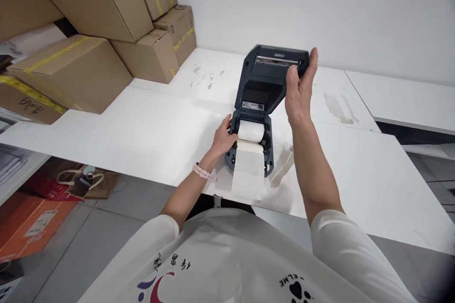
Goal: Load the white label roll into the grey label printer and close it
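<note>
A dark label printer [232, 154] stands on the white table [142, 128] with its lid [265, 78] swung up. A white paper roll [250, 131] lies in the bay, and a strip of labels [248, 170] runs out over the table's front edge. My right hand [300, 90] grips the lid's top right corner, fingers wrapped over its edge. My left hand [223, 138] rests curled against the printer's left side next to the roll. A pink band [202, 171] sits on that wrist.
Several cardboard boxes [74, 71] with yellow tape are stacked at the table's back left against the wall. A loose paper strip [282, 170] lies right of the printer. Orange boxes [31, 220] and a bag [83, 181] sit on the floor at left. A second white table [401, 99] adjoins at right.
</note>
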A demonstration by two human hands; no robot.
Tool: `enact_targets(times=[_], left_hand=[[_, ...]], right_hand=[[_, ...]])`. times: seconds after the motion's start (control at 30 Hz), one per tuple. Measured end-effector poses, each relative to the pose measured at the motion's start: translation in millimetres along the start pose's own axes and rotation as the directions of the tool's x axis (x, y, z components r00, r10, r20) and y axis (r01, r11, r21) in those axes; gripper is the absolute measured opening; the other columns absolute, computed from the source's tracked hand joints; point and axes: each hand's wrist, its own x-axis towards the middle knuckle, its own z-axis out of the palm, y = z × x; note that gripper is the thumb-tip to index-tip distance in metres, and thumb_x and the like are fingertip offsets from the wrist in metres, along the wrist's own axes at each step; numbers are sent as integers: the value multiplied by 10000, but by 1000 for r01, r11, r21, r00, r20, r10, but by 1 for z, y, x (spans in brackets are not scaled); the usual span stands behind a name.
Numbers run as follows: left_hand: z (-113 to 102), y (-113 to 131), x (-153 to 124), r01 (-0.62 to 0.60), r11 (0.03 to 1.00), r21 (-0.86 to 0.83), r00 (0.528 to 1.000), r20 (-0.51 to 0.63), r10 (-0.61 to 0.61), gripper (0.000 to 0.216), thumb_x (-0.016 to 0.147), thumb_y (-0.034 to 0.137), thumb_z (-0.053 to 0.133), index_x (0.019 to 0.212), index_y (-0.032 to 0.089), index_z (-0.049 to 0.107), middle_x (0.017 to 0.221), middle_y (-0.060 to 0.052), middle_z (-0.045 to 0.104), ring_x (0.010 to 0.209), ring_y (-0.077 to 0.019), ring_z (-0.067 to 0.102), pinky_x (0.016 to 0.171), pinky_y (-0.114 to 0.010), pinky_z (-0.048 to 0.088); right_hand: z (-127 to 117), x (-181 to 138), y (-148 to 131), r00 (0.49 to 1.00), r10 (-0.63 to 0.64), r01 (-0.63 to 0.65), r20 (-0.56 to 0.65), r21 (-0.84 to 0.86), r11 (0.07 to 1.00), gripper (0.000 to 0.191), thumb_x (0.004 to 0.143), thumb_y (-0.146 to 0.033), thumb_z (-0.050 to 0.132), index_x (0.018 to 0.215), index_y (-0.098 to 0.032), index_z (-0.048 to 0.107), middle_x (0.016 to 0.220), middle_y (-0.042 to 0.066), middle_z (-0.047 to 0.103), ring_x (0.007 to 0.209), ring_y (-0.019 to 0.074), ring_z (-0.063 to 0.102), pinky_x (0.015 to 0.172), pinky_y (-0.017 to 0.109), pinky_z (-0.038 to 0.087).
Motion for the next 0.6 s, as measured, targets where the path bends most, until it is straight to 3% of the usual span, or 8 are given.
enact_targets(times=[0.07,0.13,0.23,0.27,0.33,0.43,0.5,0.6], left_hand=[[2,-2,-1,-7,1000,-19,1000,-12,6,980,727,132,606,1660,164,306,1694,-164,439,1581,-327,418,1270,-478,392],[3,-3,-2,-10,999,-38,1000,-20,9,975,725,126,607,1655,143,316,1692,-180,437,1582,-334,417,1287,-487,366],[5,-8,0,-6,996,-87,1000,-27,4,1011,737,115,611,1681,172,253,1704,-171,421,1580,-333,421,1292,-503,353],[5,-9,0,-5,995,-103,1000,-26,2,1029,745,112,612,1692,204,218,1711,-156,413,1581,-325,422,1289,-508,355],[6,-10,0,-2,992,-129,1000,-22,-1,1048,763,112,614,1701,267,172,1722,-128,401,1585,-306,417,1278,-512,368],[6,-9,-2,10,990,-144,1000,-27,-14,1034,776,113,611,1697,302,181,1725,-107,401,1586,-297,414,1266,-512,385],[6,-8,-2,24,990,-141,999,-30,-28,1030,774,109,606,1695,301,189,1720,-103,412,1581,-303,420,1262,-522,389],[7,-6,-2,32,989,-144,999,-30,-37,1045,761,95,593,1700,268,169,1717,-118,413,1588,-302,409,1278,-521,364]], right_hand=[[-1,-1,-7,999,-30,26,-34,-100,995,915,980,-814,336,1697,-382,-33,1809,-39,65,1679,320,-3,1372,594,33],[-3,-15,-19,996,-69,58,-54,-191,980,855,1003,-741,411,1701,-329,137,1791,8,180,1668,345,65,1371,584,41],[-1,-42,-30,985,-62,102,164,-251,963,615,1042,-614,440,1539,-262,520,1551,102,579,1517,359,444,1312,576,284],[2,-49,-29,951,-27,113,308,-264,958,543,1038,-565,474,1473,-261,591,1433,103,672,1416,353,557,1250,568,384],[11,-57,-22,799,72,157,597,-322,934,522,972,-477,608,1445,-255,618,1324,97,739,1275,361,663,1116,559,504],[25,-55,-10,568,238,286,787,-461,840,770,843,-403,751,1549,-207,513,1392,166,706,1265,427,662,1057,588,513],[29,-51,-6,525,287,317,801,-497,808,880,806,-405,777,1592,-183,451,1428,206,674,1285,459,642,1063,609,495],[16,-46,-7,498,231,186,836,-364,913,932,765,-412,803,1604,-243,434,1500,153,632,1312,417,632,1074,566,516]])
